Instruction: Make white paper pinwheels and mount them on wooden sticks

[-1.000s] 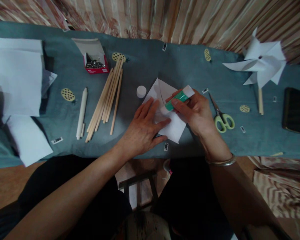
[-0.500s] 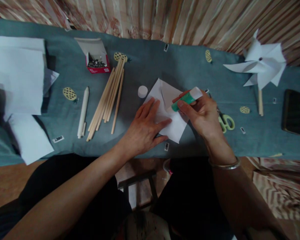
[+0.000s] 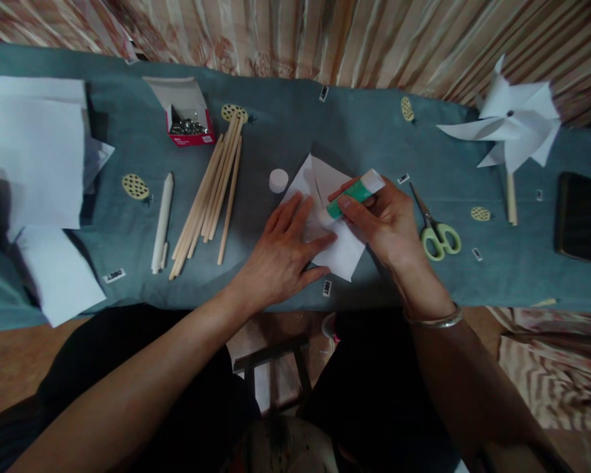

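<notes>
One folded paper [image 3: 342, 244] lies on the cloth-covered desk [image 3: 374, 125], directly in front of the person, and serves here as the landmark. Just left of it sits one round white cap [image 3: 278, 180]. Farther left come a bundle of wooden sticks [image 3: 209, 197], roughly eight, though overlaps prevent a sure count, then one white pen [image 3: 162, 226]. Beyond the sticks, left of the paper and farther from the person, stands one red box [image 3: 191, 129] of metal pins, lid raised. White sheets [image 3: 34, 157] overlap uncountably at the far left. Right of the paper are one pair of scissors [image 3: 439, 242], one white pinwheel [image 3: 517, 125] and one phone [image 3: 578, 217].

The left hand [image 3: 283, 256] lies palm down on the paper's left part, fingers spread, its grip released. The right hand [image 3: 387, 223], bent in above the paper's right side, has its grip clasped around one glue stick [image 3: 363, 190].

The glue stick is green with a white base, tilted, its lower end at the paper's middle; whether it touches is unclear. The paper is plain white, pointed at its corners, with a crease descending from the far corner.
</notes>
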The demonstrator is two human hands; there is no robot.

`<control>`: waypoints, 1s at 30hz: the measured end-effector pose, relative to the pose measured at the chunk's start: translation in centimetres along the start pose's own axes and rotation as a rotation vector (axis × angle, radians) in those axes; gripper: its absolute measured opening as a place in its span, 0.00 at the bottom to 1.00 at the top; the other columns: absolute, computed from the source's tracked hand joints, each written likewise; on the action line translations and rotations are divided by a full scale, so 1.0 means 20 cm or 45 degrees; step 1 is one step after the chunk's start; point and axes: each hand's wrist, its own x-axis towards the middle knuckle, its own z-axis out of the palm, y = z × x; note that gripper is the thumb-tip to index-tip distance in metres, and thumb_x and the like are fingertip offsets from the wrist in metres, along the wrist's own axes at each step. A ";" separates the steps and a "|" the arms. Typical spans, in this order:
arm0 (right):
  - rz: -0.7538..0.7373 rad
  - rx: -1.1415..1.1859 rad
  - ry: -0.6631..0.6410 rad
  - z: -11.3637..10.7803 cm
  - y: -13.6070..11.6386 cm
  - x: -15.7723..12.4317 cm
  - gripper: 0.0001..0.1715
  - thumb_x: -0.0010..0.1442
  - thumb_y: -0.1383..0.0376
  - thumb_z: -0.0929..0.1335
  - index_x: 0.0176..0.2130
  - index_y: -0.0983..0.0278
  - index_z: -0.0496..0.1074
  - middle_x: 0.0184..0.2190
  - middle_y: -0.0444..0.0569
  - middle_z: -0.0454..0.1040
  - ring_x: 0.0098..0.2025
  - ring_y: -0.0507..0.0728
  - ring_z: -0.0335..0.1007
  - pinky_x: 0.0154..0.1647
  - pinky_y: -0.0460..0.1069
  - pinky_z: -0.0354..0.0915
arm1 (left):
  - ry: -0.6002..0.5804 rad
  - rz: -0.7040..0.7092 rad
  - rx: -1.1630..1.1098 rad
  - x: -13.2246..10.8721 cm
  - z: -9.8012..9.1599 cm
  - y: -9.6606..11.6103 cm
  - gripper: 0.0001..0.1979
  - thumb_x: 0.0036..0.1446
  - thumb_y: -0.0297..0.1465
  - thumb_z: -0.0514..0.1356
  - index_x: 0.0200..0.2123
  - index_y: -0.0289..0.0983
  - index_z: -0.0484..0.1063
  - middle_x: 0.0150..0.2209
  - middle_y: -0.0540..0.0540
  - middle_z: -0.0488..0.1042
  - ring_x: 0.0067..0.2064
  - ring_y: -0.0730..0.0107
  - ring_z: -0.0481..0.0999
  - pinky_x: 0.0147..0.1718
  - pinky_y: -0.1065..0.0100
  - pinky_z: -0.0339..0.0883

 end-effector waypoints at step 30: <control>0.303 0.684 0.147 -0.11 -0.01 0.06 0.13 0.52 0.55 0.75 0.34 0.60 0.75 0.34 0.43 0.80 0.27 0.47 0.72 0.29 0.42 0.73 | 0.558 -0.220 -0.020 0.05 -0.19 -0.27 0.29 0.56 0.32 0.62 0.61 0.43 0.63 0.62 0.42 0.67 0.62 0.49 0.65 0.63 0.47 0.57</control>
